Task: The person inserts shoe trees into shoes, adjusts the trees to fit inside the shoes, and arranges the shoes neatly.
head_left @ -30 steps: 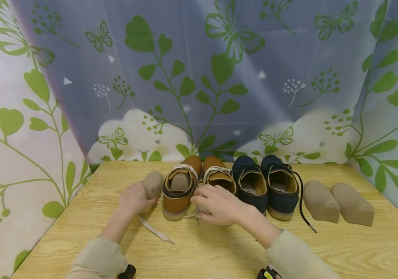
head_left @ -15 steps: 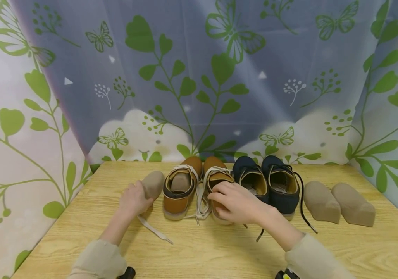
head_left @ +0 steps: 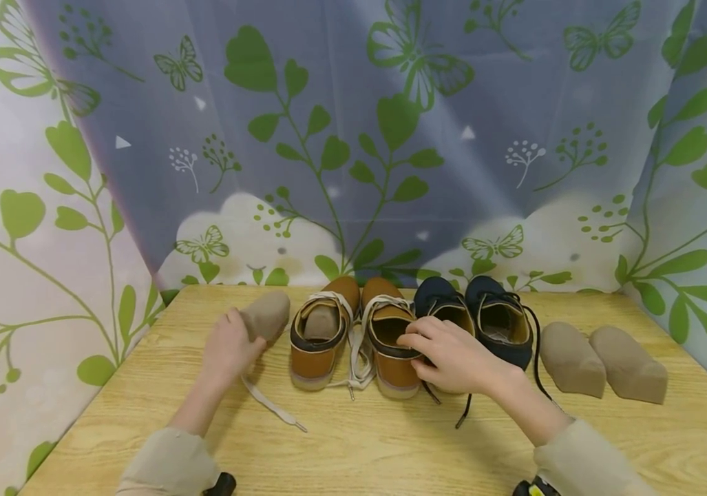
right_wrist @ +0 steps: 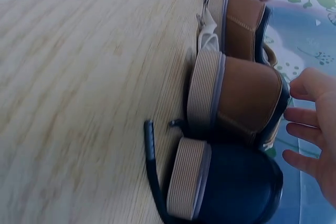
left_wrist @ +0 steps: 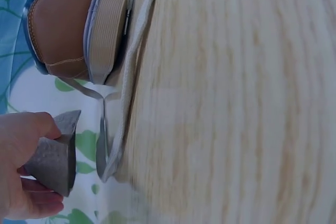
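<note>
Left hand (head_left: 229, 348) grasps a beige shoe form (head_left: 268, 317), rounded end forward, just left of the left brown shoe (head_left: 311, 362), which already has a similar insert (head_left: 321, 322). Right hand (head_left: 452, 355) has loosely bent fingers, holding nothing, by the heel of the right brown shoe (head_left: 398, 375); contact unclear. I'd steady that heel, keep the white laces (head_left: 361, 372) out of its mouth, lead rounded end first, ease in without folding the collar.

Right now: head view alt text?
Left hand grips a beige shoe insert; right hand is at the heel of a brown shoe. On the wooden table, another brown shoe holds an insert; two navy shoes and two loose inserts sit to the right.
</note>
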`<action>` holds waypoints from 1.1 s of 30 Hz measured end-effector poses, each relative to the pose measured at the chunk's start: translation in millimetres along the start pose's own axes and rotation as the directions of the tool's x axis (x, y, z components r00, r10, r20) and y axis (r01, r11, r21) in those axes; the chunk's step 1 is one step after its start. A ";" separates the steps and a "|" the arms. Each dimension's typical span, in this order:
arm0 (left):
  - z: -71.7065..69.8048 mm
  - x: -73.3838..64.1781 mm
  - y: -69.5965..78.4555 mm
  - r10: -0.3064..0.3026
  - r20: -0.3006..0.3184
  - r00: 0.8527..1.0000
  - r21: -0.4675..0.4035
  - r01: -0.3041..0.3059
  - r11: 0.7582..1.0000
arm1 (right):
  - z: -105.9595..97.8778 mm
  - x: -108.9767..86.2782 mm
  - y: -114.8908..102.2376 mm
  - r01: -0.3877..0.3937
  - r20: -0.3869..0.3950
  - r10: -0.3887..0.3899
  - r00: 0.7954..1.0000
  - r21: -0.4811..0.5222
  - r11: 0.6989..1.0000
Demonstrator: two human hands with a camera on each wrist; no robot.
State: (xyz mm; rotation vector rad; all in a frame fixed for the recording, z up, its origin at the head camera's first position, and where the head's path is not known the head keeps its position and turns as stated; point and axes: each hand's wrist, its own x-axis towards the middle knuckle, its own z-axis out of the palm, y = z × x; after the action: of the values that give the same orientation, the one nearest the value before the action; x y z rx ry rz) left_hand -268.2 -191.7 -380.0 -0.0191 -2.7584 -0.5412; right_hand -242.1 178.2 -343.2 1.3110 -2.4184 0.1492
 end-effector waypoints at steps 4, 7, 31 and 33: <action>-1.2 0.9 -0.9 0.013 -0.053 0.998 -0.003 -0.013 1.000 | -0.3 -5.5 4.7 -0.016 -0.002 0.016 1.000 0.006 1.000; -2.7 1.3 -1.0 0.008 -0.068 0.998 -0.008 -0.008 1.000 | -0.2 -8.0 7.8 -0.019 -0.010 0.019 1.000 0.006 1.000; -33.1 3.0 20.1 0.041 -0.386 0.921 -0.177 -0.118 0.977 | 4.0 -22.4 14.1 -0.045 0.014 0.045 0.999 0.017 0.999; -36.5 2.4 24.8 0.051 -0.393 0.918 -0.199 -0.139 0.970 | 3.6 -22.7 14.0 -0.045 0.013 0.045 0.999 0.021 0.999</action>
State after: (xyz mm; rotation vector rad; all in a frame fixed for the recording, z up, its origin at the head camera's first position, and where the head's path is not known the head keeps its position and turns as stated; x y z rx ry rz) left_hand -257.1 -182.3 -338.3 -0.0895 -2.2897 -0.7387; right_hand -243.5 202.8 -354.0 1.2705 -2.4644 0.1806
